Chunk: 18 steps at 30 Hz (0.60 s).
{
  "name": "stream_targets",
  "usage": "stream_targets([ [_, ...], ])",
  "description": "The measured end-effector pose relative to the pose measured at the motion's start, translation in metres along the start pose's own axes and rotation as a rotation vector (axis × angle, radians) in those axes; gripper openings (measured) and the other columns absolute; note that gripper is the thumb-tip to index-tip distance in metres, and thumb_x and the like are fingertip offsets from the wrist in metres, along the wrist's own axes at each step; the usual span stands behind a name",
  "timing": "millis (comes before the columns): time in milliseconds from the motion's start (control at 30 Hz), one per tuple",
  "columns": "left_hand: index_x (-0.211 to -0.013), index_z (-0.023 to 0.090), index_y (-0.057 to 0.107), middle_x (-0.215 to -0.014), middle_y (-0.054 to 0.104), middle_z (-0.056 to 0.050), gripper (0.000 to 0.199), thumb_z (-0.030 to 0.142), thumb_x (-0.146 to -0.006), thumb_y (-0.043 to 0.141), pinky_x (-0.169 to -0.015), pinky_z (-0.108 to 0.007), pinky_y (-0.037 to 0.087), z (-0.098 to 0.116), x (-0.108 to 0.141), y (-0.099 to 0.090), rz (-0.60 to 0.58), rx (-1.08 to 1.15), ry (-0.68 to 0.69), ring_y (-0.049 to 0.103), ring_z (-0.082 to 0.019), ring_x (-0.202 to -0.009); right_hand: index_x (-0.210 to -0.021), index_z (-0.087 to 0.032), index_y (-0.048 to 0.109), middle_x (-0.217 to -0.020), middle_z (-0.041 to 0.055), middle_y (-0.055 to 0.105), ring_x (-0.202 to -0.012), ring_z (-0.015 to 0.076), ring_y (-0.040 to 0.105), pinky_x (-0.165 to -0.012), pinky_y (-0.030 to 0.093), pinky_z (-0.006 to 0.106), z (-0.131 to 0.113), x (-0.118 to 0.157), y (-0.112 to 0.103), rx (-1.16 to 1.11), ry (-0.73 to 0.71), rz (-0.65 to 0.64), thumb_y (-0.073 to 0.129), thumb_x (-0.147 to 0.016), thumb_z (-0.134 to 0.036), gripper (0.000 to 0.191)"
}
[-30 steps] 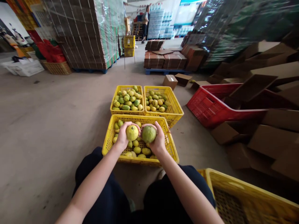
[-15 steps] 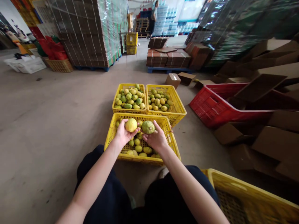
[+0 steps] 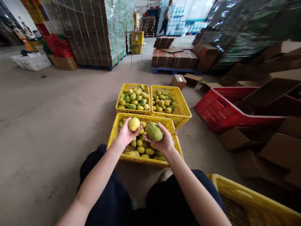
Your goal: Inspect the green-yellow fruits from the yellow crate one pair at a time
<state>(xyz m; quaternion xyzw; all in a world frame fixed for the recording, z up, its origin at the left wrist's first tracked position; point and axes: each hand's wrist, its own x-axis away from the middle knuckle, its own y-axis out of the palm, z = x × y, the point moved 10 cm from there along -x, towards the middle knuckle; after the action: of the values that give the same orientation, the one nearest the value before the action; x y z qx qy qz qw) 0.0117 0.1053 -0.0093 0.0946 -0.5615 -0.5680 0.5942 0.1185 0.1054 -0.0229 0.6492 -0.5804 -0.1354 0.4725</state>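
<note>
My left hand holds a rounded yellow fruit that looks like a small papaya, with the fingers curled under it. In my right hand lies a larger green papaya, its ridged side showing and the thumb along its edge. Both hands are above the near yellow crate, where several green-yellow papayas lie loosely over the slotted bottom. The forearms and hands cover part of that crate's contents.
Behind stand two more yellow crates with papayas, one fuller at left, one at right. Another yellow crate is by my right leg. A red crate and cardboard boxes crowd the right. A person walks far back.
My right hand has turned the green papaya from end-on to side-on and moved slightly right. The left hand still holds the yellow one. The view has shifted a little left.
</note>
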Motion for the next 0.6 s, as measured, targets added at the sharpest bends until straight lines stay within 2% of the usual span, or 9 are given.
stream_targets([
  [200, -0.093, 0.008, 0.059, -0.072, 0.067, -0.01, 0.032, 0.034, -0.097, 0.042, -0.046, -0.021, 0.056, 0.006, 0.001, -0.001, 0.031, -0.109, 0.053, 0.065, -0.015, -0.054, -0.081, -0.015, 0.066, -0.065, 0.0081, 0.071, -0.05, 0.0205, 0.066, -0.038, 0.05, 0.027, 0.001, -0.002, -0.005, 0.084, 0.047, 0.051, 0.05, -0.083, -0.033, 0.025],
  [333, -0.093, 0.008, 0.059, -0.07, 0.066, -0.009, 0.031, 0.034, -0.096, 0.043, -0.047, -0.02, 0.055, 0.004, 0.0, -0.006, 0.072, -0.11, 0.054, 0.064, -0.013, -0.054, -0.089, -0.015, 0.066, -0.069, 0.009, 0.073, -0.051, 0.0208, 0.067, -0.04, 0.054, 0.029, 0.002, -0.001, -0.008, 0.132, 0.089, 0.101, 0.045, -0.085, -0.029, 0.025],
  [433, -0.092, 0.008, 0.059, -0.069, 0.066, -0.009, 0.029, 0.033, -0.096, 0.044, -0.048, -0.021, 0.056, 0.004, -0.001, -0.009, 0.097, -0.104, 0.07, 0.064, -0.014, -0.055, -0.089, -0.015, 0.065, -0.07, 0.0095, 0.073, -0.053, 0.0217, 0.069, -0.043, 0.057, 0.031, 0.004, 0.002, -0.009, 0.107, 0.103, 0.132, 0.048, -0.087, -0.033, 0.024],
  [600, -0.095, 0.005, 0.06, -0.072, 0.066, -0.012, 0.03, 0.031, -0.095, 0.045, -0.049, -0.019, 0.057, 0.001, -0.004, -0.012, 0.114, -0.045, 0.046, 0.065, -0.015, -0.058, -0.087, -0.016, 0.062, -0.065, 0.0066, 0.07, -0.054, 0.0184, 0.067, -0.042, 0.056, 0.025, 0.001, 0.005, -0.016, 0.075, 0.08, 0.228, 0.056, -0.086, -0.033, 0.018],
])
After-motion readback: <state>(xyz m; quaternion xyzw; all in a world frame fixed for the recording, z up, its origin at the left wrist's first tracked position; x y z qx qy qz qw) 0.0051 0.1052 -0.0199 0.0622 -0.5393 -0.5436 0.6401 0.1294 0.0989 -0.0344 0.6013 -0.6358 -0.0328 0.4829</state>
